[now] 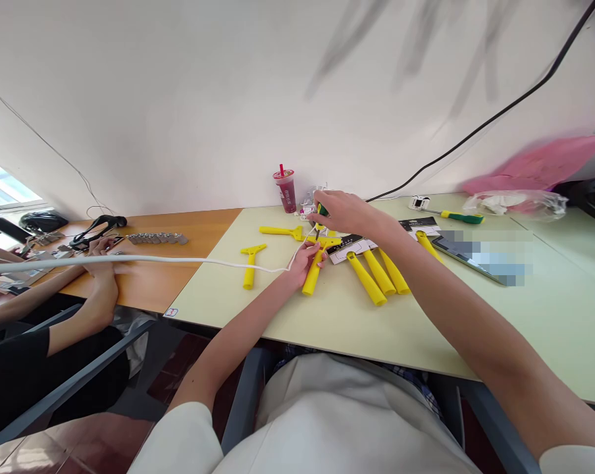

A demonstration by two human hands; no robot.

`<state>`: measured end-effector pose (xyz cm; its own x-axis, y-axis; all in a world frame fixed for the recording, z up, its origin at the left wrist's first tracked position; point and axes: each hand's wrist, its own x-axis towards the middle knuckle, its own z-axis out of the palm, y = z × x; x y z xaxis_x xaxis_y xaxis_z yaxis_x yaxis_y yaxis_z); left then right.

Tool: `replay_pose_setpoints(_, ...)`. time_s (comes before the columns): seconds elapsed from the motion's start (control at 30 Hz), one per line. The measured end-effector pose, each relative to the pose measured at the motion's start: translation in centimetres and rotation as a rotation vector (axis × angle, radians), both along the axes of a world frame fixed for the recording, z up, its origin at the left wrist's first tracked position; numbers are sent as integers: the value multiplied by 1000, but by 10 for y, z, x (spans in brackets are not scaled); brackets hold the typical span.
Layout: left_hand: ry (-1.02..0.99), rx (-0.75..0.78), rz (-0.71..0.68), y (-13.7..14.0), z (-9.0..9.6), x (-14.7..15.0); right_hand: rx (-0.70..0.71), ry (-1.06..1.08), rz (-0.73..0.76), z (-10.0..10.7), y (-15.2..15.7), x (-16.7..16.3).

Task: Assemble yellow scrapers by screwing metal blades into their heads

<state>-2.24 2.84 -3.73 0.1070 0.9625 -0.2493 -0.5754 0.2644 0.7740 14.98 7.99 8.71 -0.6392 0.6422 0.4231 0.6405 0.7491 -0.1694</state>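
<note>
Small assembly workroom, shared tables (357, 316) against a bare wall, yellow tool handles (366, 280) (many), screwdriver (458, 216)

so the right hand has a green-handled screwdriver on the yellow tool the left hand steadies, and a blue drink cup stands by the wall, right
Not quite: the head view shows the drink cup is red, not blue. The rest holds: right hand with the green-handled screwdriver, left hand steadying the yellow tool.

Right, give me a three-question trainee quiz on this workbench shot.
1. True or false: the right hand holds a green-handled screwdriver.
2. What does the left hand press down on? A) yellow scraper handle B) drink cup C) phone
3. Fill in: the drink cup stands against the ____.

Key: 1 true. 2 A, the yellow scraper handle. 3 wall.
</note>
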Motion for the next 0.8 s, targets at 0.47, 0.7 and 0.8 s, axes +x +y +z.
replay_pose_setpoints(0.47,44,20,-17,2,-6,-1,-111,117,110,-8,11,3)
replay_pose_setpoints(0.7,50,41,-41,1,-6,-2,-40,94,155,3,4,-1)
replay_pose_setpoints(0.8,52,40,-24,1,-6,-1,-26,91,46,-1,6,-1)
